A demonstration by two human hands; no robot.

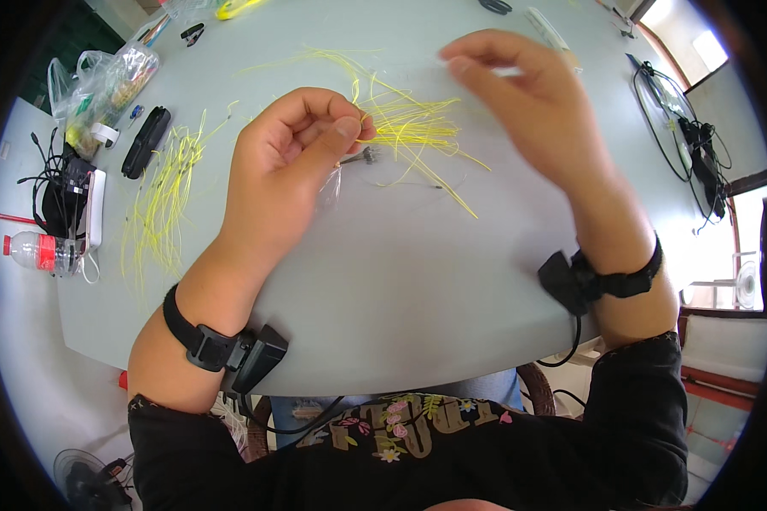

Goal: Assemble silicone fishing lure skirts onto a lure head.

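Over the table, the thumb and forefinger of my left hand (294,149) are pinched together on a thin yellow line. Beside its fingertips a loose bundle of yellow lines (413,128) spreads to the right across the grey tabletop. Just below these fingers shows a small cluster of dark pieces (366,156), too small to name, next to a scrap of clear plastic (331,189). My right hand (524,98) is raised farther right, its thumb and forefinger tips close together and slightly blurred. Whatever they hold, if anything, is too fine to make out.
A second bundle of yellow lines (172,183) lies at the left, near a black case (147,142). Plastic bags (115,89), a bottle (43,252) and black cables (53,175) crowd the left edge. More cables (699,145) lie at the right edge.
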